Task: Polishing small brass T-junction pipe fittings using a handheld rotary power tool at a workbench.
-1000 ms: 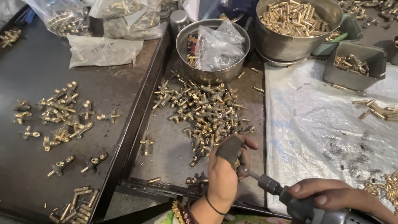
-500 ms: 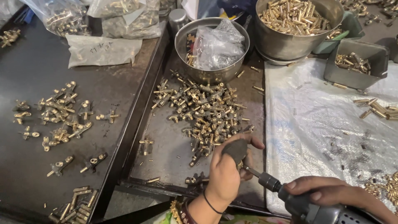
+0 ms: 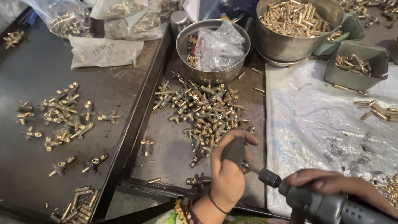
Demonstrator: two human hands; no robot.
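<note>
So basically it's a dark metal workbench (image 3: 37, 66) filling the whole frame, grimy and scuffed, with a shallow dark tray (image 3: 166, 166) in the middle and a crinkly clear plastic sheet (image 3: 315, 120) spread over the right side. Upper right there's a big steel pot (image 3: 290, 45) full of brass bits, and just left of it a steel bowl (image 3: 207, 74) with a crumpled plastic bag inside. A grey bin (image 3: 356, 74) with more brass sits at the far right. Bags of parts are piled along the top left. A pile of brass fittings (image 3: 203, 112) lies in the tray's middle, and a looser scatter (image 3: 62, 116) sits on the left of the bench.

Down at the bottom, the left hand (image 3: 227, 178) is curled almost closed around a small dark rounded piece (image 3: 234, 151), thumb arching over the top. Bottom right, the right hand (image 3: 331, 186) is wrapped closed around a grey power driver (image 3: 331, 205), whose tip points at the piece in the left hand, right at it. Can't tell if the tip actually touches.
</note>
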